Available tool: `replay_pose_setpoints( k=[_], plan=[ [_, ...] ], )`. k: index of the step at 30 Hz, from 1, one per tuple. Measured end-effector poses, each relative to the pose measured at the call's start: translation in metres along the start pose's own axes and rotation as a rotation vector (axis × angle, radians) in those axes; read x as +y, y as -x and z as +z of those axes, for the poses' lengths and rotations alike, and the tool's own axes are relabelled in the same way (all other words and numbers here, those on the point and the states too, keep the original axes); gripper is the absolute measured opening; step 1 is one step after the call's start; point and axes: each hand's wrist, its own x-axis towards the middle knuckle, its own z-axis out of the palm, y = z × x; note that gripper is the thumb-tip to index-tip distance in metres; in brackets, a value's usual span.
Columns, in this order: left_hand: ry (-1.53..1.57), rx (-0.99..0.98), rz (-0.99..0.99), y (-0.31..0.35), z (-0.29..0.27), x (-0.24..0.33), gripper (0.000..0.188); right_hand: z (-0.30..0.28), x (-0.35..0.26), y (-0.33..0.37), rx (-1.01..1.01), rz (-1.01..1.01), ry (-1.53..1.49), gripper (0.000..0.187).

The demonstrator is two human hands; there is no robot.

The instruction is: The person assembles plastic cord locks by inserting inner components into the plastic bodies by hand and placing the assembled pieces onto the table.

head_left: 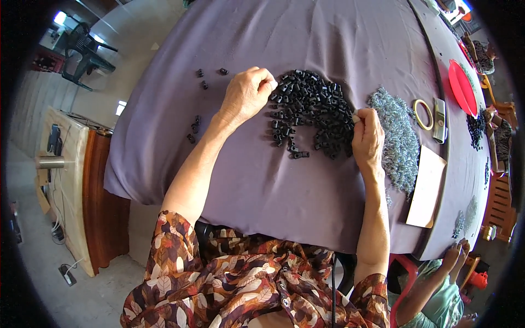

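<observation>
A heap of small black plastic pieces (311, 93) lies on the cloth-covered table (251, 191). At the heap's left edge, my left hand (249, 93) is closed with fingertips pinched together; whatever they hold is hidden. My right hand (368, 136) is closed too, thumb against fingers, between the heap's right side and a pile of shiny metal screws or similar small hardware (398, 139). What sits in that pinch is too small to make out. A few single black pieces (204, 85) lie apart on the left, with more (191, 138) lower down.
Right of the metal pile are a yellowish ring (423, 115), a pale green box-like object (440, 120) and a cardboard sheet (426, 187). Further right stands a red basin (462, 88). Other people work along the right side. A wooden cabinet (98, 197) stands left of the table.
</observation>
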Motion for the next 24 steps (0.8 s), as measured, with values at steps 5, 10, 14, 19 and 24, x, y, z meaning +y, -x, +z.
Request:
replay_pose_setpoints(
  k=[5, 10, 14, 19, 24],
  plan=[
    [0.059, -0.187, -0.132, 0.003, -0.009, 0.007, 0.012, 0.005, -0.010, -0.002, 0.021, -0.064, -0.048, 0.014],
    [-0.049, -0.281, -0.038, 0.006, -0.003, 0.009, 0.011, 0.004, -0.014, -0.002, 0.044, -0.087, -0.030, 0.014],
    [-0.094, -0.325, -0.006, 0.006, -0.009, 0.013, 0.010, 0.006, -0.024, -0.001, 0.031, -0.107, -0.035, 0.012],
    [-0.097, -0.246, 0.013, 0.008, -0.006, 0.011, 0.012, 0.009, -0.035, 0.002, 0.029, -0.115, -0.066, 0.012],
    [0.189, -0.018, 0.008, 0.007, 0.009, 0.029, 0.010, 0.007, -0.043, 0.005, -0.041, -0.038, -0.221, 0.011]
  ],
)
